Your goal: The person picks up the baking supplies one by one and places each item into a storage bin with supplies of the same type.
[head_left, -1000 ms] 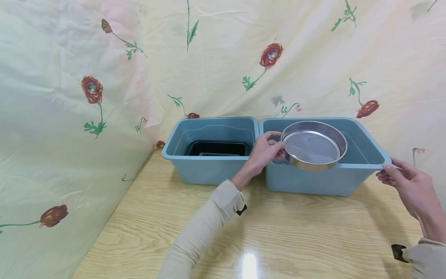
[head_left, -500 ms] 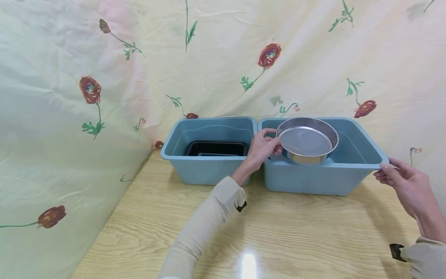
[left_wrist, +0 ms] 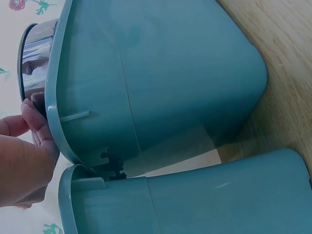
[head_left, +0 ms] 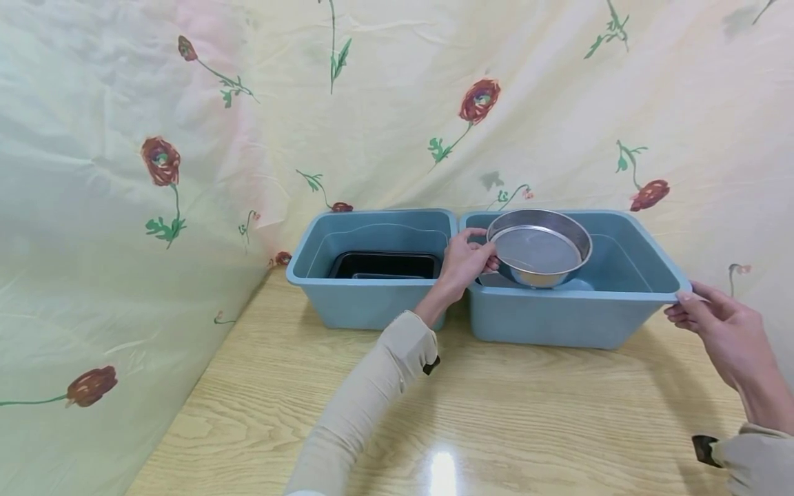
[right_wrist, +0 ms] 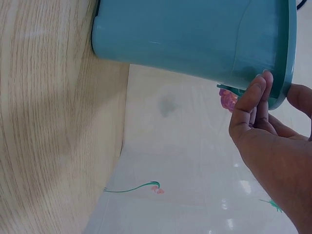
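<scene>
A round metal sieve [head_left: 538, 249] with fine mesh is tilted over the opening of the right blue bin [head_left: 633, 318], its lower front partly behind the bin's front rim. My left hand [head_left: 462, 265] pinches the sieve's left rim between thumb and fingers. The left wrist view shows the sieve's shiny side [left_wrist: 36, 61] above the bin's edge, with the thumb against it. At the bin's front right corner my right hand [head_left: 732, 327] grips the rim. In the right wrist view the right hand [right_wrist: 268, 126] has its fingers under that rim and the thumb over it.
Close on the left stands another blue bin [head_left: 366, 303] with a black tray [head_left: 384, 264] inside. Both bins are on a wood-grain table [head_left: 527, 413]. A flowered cloth [head_left: 384, 138] hangs behind and to the left.
The sieve in my left hand has moved left and lower into the right bin's opening. My right hand keeps its hold on the bin's corner.
</scene>
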`<state>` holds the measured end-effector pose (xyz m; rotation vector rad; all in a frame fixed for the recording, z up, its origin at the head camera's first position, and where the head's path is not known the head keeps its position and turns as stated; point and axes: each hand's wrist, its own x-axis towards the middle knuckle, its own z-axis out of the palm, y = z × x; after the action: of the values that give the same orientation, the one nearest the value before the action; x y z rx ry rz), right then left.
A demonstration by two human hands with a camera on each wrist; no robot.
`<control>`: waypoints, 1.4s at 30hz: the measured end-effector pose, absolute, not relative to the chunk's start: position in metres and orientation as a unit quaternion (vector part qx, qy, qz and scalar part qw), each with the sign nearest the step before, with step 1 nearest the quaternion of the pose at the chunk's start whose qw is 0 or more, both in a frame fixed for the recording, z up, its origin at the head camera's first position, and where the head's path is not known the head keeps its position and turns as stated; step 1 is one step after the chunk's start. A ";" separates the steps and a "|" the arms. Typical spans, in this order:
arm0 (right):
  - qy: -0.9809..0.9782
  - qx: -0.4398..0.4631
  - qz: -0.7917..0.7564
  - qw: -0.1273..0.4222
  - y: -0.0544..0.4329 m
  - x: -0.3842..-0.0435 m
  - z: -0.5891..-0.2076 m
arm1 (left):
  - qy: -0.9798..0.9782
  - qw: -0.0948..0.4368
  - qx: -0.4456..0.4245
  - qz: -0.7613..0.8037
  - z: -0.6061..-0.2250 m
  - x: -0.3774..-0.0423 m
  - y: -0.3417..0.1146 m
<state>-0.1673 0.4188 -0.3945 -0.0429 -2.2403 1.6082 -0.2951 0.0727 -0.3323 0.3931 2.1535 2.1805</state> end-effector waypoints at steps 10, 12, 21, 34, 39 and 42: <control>-0.790 -0.014 0.583 0.189 0.419 -0.167 -0.395 | 0.712 0.018 0.114 0.692 -0.329 -0.299 0.073; -0.780 -0.009 0.597 0.188 0.419 -0.167 -0.395 | 0.722 0.020 0.114 0.682 -0.328 -0.300 0.073; -0.764 0.005 0.618 0.187 0.419 -0.168 -0.397 | 0.776 0.047 0.148 0.611 -0.319 -0.303 0.052; -0.759 0.010 0.622 0.193 0.422 -0.168 -0.399 | 0.708 0.043 0.206 0.674 -0.330 -0.291 0.021; -0.782 -0.001 0.592 0.197 0.420 -0.168 -0.398 | 0.684 0.061 0.222 0.692 -0.338 -0.285 0.008; -0.783 -0.003 0.591 0.194 0.419 -0.168 -0.398 | 0.674 0.069 0.224 0.701 -0.342 -0.279 -0.001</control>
<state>-0.1679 0.4188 -0.3981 -0.0072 -2.1958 1.6577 -0.2791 -0.0008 -0.3420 0.6746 2.0289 2.1107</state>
